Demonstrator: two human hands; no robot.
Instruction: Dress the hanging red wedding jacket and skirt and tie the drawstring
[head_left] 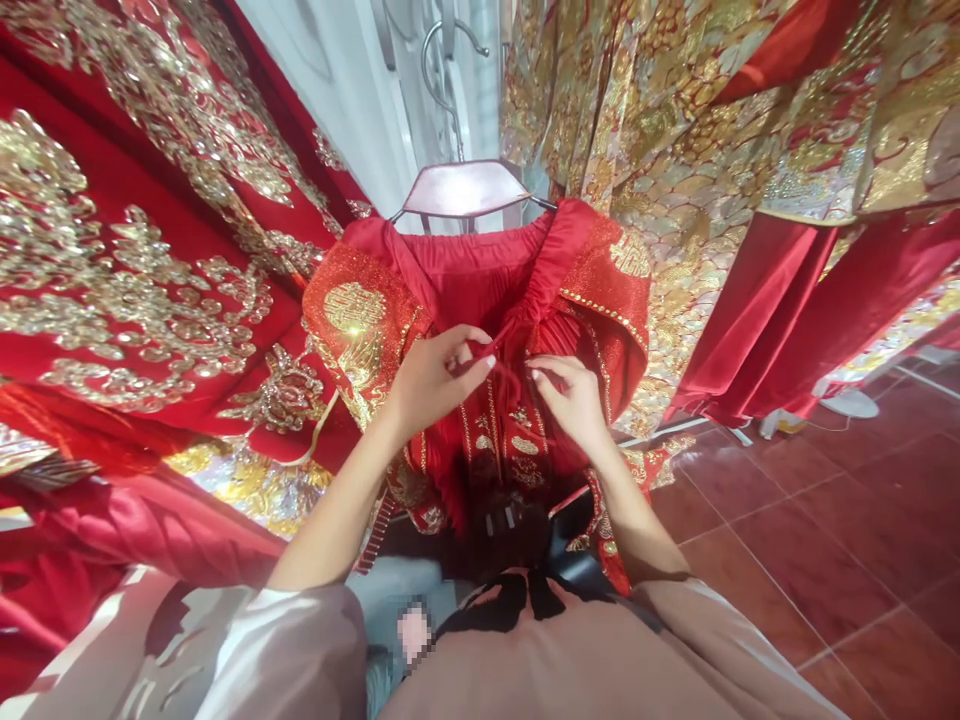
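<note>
A red skirt point(476, 255) with a gathered waistband and gold embroidered panels hangs from a hanger point(466, 188) in front of me. Thin red drawstring cord point(510, 380) dangles at the front of the waistband. My left hand point(442, 370) pinches part of this cord between thumb and fingers, left of the middle. On the right, my right hand point(566, 390) is closed with thumb and finger together near the cord; whatever lies between those fingertips is too small to make out.
Red cloth with silver beadwork point(142, 280) hangs close on the left. Gold patterned fabric point(675, 170) and red drapes point(757, 310) hang on the right. The hanger's metal hook point(427, 60) rises above the skirt. Red floor tiles point(795, 540) extend at lower right.
</note>
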